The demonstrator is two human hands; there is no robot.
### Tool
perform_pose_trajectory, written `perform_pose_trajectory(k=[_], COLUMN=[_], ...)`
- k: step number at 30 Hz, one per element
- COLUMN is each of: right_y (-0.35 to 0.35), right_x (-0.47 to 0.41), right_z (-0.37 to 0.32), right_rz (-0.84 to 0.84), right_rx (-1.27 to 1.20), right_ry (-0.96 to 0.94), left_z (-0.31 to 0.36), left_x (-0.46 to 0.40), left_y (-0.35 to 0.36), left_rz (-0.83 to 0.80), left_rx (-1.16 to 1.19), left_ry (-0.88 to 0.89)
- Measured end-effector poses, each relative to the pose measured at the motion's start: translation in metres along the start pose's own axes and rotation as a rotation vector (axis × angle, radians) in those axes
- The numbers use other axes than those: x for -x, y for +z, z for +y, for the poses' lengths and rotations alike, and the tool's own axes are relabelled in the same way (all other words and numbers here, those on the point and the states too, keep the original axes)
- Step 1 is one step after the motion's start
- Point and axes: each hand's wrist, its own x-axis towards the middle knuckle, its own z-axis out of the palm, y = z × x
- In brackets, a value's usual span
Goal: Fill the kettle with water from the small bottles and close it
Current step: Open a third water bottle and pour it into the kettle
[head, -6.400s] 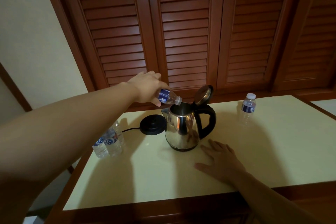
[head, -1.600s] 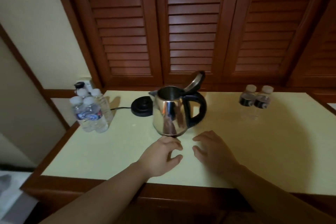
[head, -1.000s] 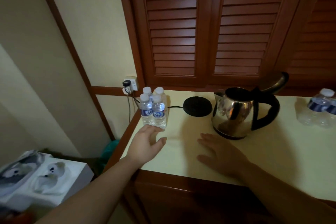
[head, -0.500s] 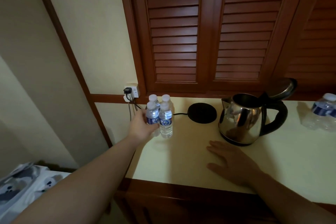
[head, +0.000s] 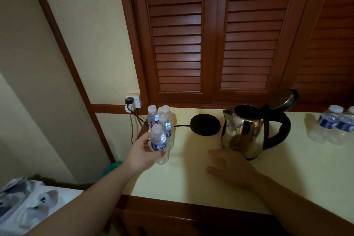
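A steel kettle (head: 243,132) with a black handle stands on the cream table (head: 191,182), its lid (head: 282,98) tipped up and open. My left hand (head: 141,154) grips a small capped water bottle (head: 159,142) with a blue label, held just above the table's left end. Three more capped bottles (head: 162,119) stand behind it near the corner. My right hand (head: 231,166) rests flat on the table just in front of the kettle, holding nothing.
The black kettle base (head: 205,125) lies left of the kettle, its cord running to a wall socket (head: 134,100). Two capped bottles (head: 335,126) stand at the right edge. Louvred wooden doors (head: 210,34) rise behind. A patterned cloth (head: 24,205) lies lower left.
My left hand closed on the front bottle of the left group and drew it off the table toward me. The right hand stayed flat in front of the kettle.
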Motion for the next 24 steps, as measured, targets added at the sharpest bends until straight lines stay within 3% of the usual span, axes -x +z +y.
perform_pose_trajectory(k=[10, 16, 24], right_y=[-0.081, -0.095, -0.101], right_x=[-0.034, -0.046, -0.046], right_z=[-0.073, -0.095, -0.101], right_rz=[0.173, 0.131, -0.035], right_rx=[-0.088, 0.395, 0.314], right_ry=[-0.261, -0.204, -0.188], left_z=[0.014, 0.013, 0.012], left_x=[0.005, 0.002, -0.002], left_y=[0.087, 0.108, 0.105], left_rz=[-0.074, -0.120, -0.154], left_rx=[-0.081, -0.088, -0.135], left_ry=[0.064, 0.109, 0.100])
